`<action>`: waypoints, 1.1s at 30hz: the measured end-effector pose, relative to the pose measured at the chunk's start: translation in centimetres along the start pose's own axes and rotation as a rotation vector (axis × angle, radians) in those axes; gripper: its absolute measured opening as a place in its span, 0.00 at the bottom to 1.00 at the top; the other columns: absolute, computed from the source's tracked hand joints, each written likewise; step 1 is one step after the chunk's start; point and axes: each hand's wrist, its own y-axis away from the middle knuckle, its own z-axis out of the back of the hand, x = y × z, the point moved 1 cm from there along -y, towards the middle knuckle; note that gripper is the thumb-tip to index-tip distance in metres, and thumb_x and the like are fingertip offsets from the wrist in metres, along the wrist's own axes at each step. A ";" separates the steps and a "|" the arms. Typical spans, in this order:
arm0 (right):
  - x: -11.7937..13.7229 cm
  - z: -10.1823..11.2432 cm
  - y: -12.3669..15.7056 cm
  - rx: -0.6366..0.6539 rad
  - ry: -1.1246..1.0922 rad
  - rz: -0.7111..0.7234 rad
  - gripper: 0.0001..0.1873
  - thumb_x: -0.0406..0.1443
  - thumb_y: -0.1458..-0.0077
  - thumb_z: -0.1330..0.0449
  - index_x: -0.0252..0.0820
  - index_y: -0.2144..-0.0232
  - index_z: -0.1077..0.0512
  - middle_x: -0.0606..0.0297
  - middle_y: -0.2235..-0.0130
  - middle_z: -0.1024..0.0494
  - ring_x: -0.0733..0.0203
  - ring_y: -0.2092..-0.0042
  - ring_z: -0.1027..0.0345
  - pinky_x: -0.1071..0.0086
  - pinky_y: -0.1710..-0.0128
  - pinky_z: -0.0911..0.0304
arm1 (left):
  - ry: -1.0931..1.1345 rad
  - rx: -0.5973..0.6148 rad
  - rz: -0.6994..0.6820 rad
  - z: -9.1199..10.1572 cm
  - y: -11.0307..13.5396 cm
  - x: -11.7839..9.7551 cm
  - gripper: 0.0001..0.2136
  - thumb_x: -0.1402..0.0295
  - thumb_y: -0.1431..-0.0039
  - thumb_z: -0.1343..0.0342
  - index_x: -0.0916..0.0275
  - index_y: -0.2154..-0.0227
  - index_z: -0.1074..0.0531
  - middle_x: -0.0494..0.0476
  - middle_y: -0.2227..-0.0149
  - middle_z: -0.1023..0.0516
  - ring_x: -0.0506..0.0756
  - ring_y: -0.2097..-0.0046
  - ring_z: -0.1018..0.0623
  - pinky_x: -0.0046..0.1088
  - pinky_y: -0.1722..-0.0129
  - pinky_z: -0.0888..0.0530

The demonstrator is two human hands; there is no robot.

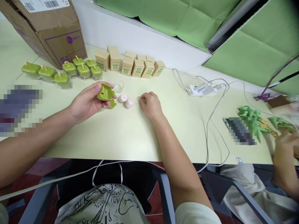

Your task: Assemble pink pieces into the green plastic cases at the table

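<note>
My left hand [87, 101] is closed around a green plastic lid [105, 92], its hollow side turned up toward me. Under those fingers, a second green piece [112, 104] lies on the table. Two pale pink, round pieces [125, 100] sit just to the right of it, and behind them stands a small clear cup [118, 86]. My right hand [150, 104] rests on the tabletop with its fingers pinched together; a tiny yellow bit [139, 98] shows at the fingertips, too small to name for sure.
Several clear cups with green lids [68, 68] and yellow loops stand at back left, before a large carton [58, 37]. Small kraft boxes [127, 66] line the wall. A power strip [203, 90] trails white cables. At right are green pieces [249, 113] and another person's hand [286, 144].
</note>
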 end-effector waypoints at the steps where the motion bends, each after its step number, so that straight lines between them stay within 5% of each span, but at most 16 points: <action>1: 0.0 0.1 0.1 -0.014 -0.016 -0.008 0.09 0.33 0.30 0.39 0.41 0.55 0.18 0.45 0.50 0.15 0.39 0.46 0.23 0.47 0.40 0.27 | 0.004 0.010 0.004 0.0 0.0 0.0 0.20 0.53 0.25 0.30 0.68 0.48 0.19 0.65 0.60 0.13 0.54 0.65 0.20 0.30 0.64 0.24; 5: 0.7 0.7 1.0 -0.094 -0.298 -0.007 0.04 0.38 0.27 0.40 0.47 0.56 0.25 0.57 0.57 0.14 0.50 0.56 0.22 0.56 0.52 0.27 | 0.002 0.046 0.021 0.0 0.1 0.0 0.22 0.52 0.27 0.27 0.68 0.47 0.19 0.65 0.59 0.12 0.53 0.66 0.21 0.30 0.62 0.22; 11: 3.7 1.4 2.3 -0.233 -0.868 0.084 0.27 0.64 0.34 0.29 0.50 0.58 0.20 0.69 0.67 0.20 0.61 0.68 0.27 0.64 0.66 0.27 | -0.028 0.058 0.109 -0.3 0.3 -0.5 0.17 0.54 0.25 0.31 0.65 0.48 0.18 0.64 0.60 0.12 0.54 0.67 0.21 0.31 0.63 0.23; 18: 6.8 1.6 4.2 -0.108 -1.033 0.177 0.24 0.61 0.33 0.26 0.49 0.55 0.13 0.67 0.64 0.14 0.64 0.69 0.23 0.65 0.66 0.20 | -0.069 0.096 0.218 -0.9 0.4 -0.3 0.15 0.55 0.26 0.32 0.63 0.51 0.15 0.65 0.62 0.13 0.54 0.69 0.24 0.29 0.69 0.25; 33: 6.9 1.4 4.3 0.058 -1.159 0.166 0.24 0.55 0.42 0.18 0.47 0.54 0.12 0.67 0.63 0.11 0.62 0.66 0.17 0.62 0.60 0.14 | -0.136 0.117 0.297 -0.6 0.2 0.6 0.19 0.47 0.29 0.30 0.58 0.53 0.15 0.62 0.63 0.14 0.55 0.69 0.25 0.31 0.71 0.28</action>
